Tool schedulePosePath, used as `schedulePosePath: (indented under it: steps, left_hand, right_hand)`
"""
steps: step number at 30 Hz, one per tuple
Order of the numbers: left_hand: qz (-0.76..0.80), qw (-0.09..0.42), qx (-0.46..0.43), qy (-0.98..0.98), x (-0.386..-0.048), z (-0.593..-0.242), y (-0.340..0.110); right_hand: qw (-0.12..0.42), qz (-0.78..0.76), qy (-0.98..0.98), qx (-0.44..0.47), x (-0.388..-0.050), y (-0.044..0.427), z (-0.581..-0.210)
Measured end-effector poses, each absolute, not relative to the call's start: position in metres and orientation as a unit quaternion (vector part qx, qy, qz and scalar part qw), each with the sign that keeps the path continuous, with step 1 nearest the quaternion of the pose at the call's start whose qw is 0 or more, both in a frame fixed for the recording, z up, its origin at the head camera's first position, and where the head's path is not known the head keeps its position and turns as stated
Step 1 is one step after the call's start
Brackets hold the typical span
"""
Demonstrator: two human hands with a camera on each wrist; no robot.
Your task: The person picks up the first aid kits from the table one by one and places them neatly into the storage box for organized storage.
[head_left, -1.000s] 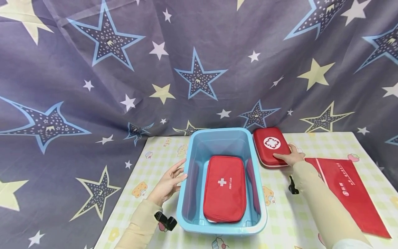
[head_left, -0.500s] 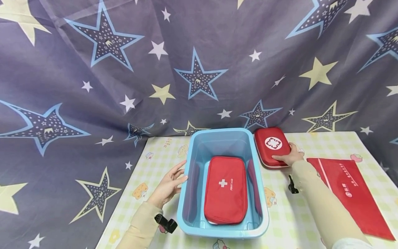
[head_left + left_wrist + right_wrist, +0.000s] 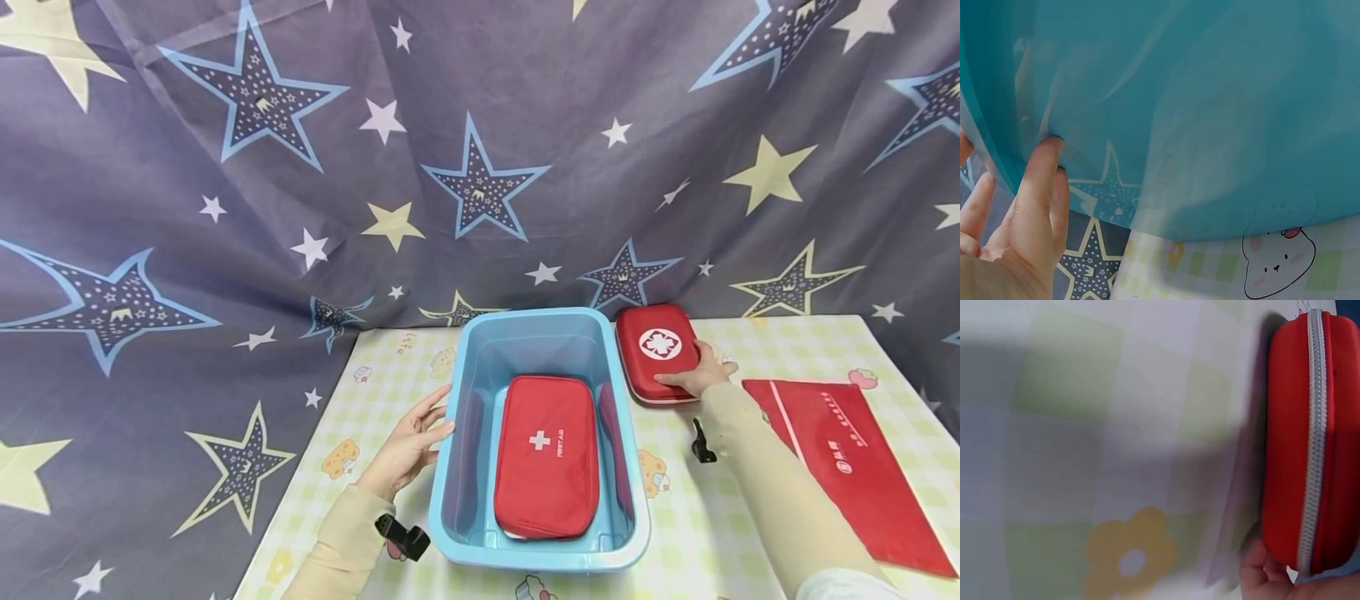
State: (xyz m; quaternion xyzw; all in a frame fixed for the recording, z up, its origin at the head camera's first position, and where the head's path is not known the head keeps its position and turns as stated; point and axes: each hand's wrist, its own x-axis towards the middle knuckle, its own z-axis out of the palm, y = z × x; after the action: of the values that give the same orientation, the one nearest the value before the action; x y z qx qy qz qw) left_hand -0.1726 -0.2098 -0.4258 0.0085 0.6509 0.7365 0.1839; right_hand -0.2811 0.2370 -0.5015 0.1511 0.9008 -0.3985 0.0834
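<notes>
A light blue plastic bin [image 3: 615,546] stands mid-table in the head view. Inside it lies a soft red pouch [image 3: 547,492] with a white cross and "FIRST AID" print. Against the bin's left outer wall rest the fingers of my left hand [image 3: 405,446], loosely spread; the left wrist view shows a fingertip touching the blue wall. To the right of the bin lies a red hard zip case [image 3: 652,371] with a round white emblem. My right hand [image 3: 703,375] grips its right near corner, thumb along the near side. In the right wrist view, a silver zipper [image 3: 1315,444] runs along the case.
A flat red bag [image 3: 847,467] with white print lies on the right of the table, beside my right forearm. Checked cloth [image 3: 375,367] covers the table. A dark star-patterned curtain [image 3: 525,267] hangs directly behind the table's back edge.
The head view has shifted slightly. Both hands stay nearly in place, the left at the bin and the right on the red hard case.
</notes>
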Motion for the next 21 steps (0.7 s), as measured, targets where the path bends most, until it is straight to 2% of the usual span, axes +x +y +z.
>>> schedulePosePath:
  steps: [15, 21]
  left_hand:
    - [0.736, 0.181, 0.001, 0.653, -0.171, -0.426, -0.211]
    - [0.736, 0.183, 0.006, 0.652, -0.172, -0.426, -0.210]
  right_hand:
    - [0.091, -0.452, 0.882, 0.100, -0.288, 0.244, -0.501]
    - [0.119, -0.485, 0.861, 0.096, -0.286, 0.253, -0.497]
